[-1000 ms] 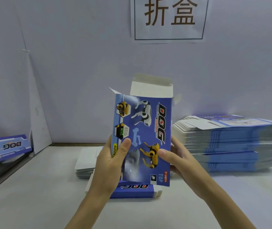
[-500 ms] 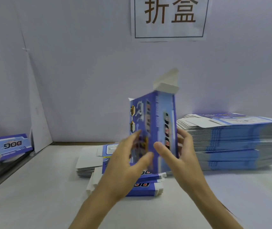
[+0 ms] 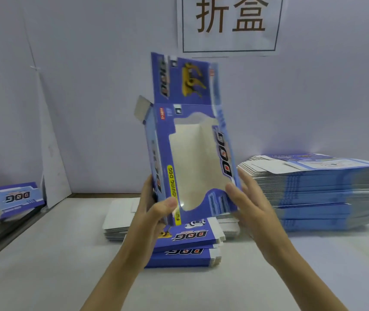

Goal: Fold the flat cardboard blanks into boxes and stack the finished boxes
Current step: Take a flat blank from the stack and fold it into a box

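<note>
I hold a blue cardboard box (image 3: 163,153) upright in front of me, opened into a tube, its cut-out window side facing me. Its top lid flap stands up and a small white side flap sticks out at the upper left. My left hand (image 3: 154,209) grips the lower left edge, thumb on the front. My right hand (image 3: 248,203) holds the lower right edge with the thumb on the front and the fingers behind. Below lie two finished boxes (image 3: 190,245) stacked flat on the table. A tall pile of flat blanks (image 3: 327,194) stands at the right.
A low pile of white-side-up blanks (image 3: 118,216) lies behind the finished boxes. At the far left another blue box (image 3: 17,198) sits beside a white board leaning on the wall. A paper sign (image 3: 230,23) hangs on the wall above. The white table (image 3: 55,265) extends toward me.
The box has been turned about its upright axis in both hands, from the printed dog side to the window side, and raised a little. The lid flap now stands taller.
</note>
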The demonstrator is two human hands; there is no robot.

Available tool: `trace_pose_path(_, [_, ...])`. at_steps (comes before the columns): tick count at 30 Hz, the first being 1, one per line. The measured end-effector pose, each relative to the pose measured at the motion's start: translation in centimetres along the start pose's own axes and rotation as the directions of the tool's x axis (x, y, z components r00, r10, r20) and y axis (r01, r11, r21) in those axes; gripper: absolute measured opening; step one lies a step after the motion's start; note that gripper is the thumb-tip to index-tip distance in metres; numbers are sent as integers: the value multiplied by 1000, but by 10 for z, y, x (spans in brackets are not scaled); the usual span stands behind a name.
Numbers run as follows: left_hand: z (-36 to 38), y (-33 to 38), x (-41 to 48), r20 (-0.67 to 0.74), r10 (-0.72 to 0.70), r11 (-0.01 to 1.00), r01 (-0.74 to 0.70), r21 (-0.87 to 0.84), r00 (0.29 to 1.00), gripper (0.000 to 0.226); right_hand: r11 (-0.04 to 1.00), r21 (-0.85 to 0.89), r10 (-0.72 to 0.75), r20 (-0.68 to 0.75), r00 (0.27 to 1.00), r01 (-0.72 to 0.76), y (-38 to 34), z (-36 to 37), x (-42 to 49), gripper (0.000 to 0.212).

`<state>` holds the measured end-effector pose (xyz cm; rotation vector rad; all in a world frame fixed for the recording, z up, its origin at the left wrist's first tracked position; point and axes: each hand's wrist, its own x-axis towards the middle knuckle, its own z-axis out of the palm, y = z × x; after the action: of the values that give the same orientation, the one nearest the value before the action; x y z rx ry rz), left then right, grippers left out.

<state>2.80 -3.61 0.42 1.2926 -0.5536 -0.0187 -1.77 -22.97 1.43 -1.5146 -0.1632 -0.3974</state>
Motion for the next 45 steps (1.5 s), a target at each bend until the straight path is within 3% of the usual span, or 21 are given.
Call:
trace_pose_path(2, [0, 2, 3, 79, -1, 992, -9, 129, 997, 88, 996, 83, 17, 78, 997, -24, -1, -1, 0, 44])
trace_pose_path(3, [1, 1, 5, 87, -9, 988, -5, 153, 996, 94, 995, 99, 0, 70, 998, -7, 2, 0, 1, 30])
trace_pose_path(5, [2, 0, 10, 47, -34, 990, 27, 136, 998, 99, 991, 127, -33, -5, 999, 33, 5, 4, 1, 21])
trace_pose_path(8, [6, -2, 7, 34, -88, 983, 81, 164, 996, 104, 993, 19, -113, -103, 988, 116, 8, 8, -1, 29])
trace_pose_path(11, [8, -3, -2, 27, -108, 974, 100, 204, 994, 97, 988, -11, -152, -18, 988, 152, 8, 13, -4, 26])
trace_pose_path(14, [8, 0, -3, 12, -76, 975, 72, 211, 997, 66, 987, -28, -159, 21, 987, 160, 7, 13, -2, 39])
trace_pose_path(17, [3, 6, -3, -28, -109, 969, 113, 220, 994, 41, 997, 6, -75, 67, 995, 75, 5, 12, -2, 61])
trace_pose_path(18, [-1, 9, -2, -4, -147, 963, 144, 227, 989, 44, 998, -6, -69, 70, 995, 70, 5, 13, -2, 63])
trace_pose_path(22, [-28, 24, 0, 158, -325, 904, 257, 342, 932, 97, 996, -50, -73, 32, 997, 75, 4, 15, -3, 60])
trace_pose_path(25, [-47, 39, -2, 153, -329, 903, 263, 339, 932, 97, 995, -88, -43, 68, 997, 49, 6, 17, -3, 59])
trace_pose_path(27, [-68, 50, -4, 75, -270, 941, 247, 231, 960, 79, 996, -91, -1, 60, 998, 6, 7, 19, -3, 59])
trace_pose_path(30, [-112, 66, -8, -251, -123, 992, 113, -54, 960, 57, 997, -73, 33, 39, 999, -30, 8, 20, -3, 49])
trace_pose_path(34, [-147, 77, -14, -590, 101, 881, -348, -321, 801, 98, 998, 31, 48, 24, 999, -49, 10, 21, -5, 45])
trace_pose_path(37, [-140, 66, -12, -643, 114, 926, -316, -208, 757, 105, 997, 17, 74, 28, 997, -75, 13, 21, -4, 48])
trace_pose_path(40, [-119, 47, -2, -544, 169, 983, -178, 38, 822, 132, 992, -23, 124, 43, 991, -123, 17, 20, -3, 42])
trace_pose_path(42, [-101, 33, 5, -363, 155, 952, -40, 304, 919, 115, 988, -71, 144, 56, 988, -140, 20, 20, -2, 39])
trace_pose_path(45, [-68, -5, 12, -70, -54, 737, 87, 670, 996, 66, 976, -150, 170, 76, 982, -157, 23, 20, -4, 26])
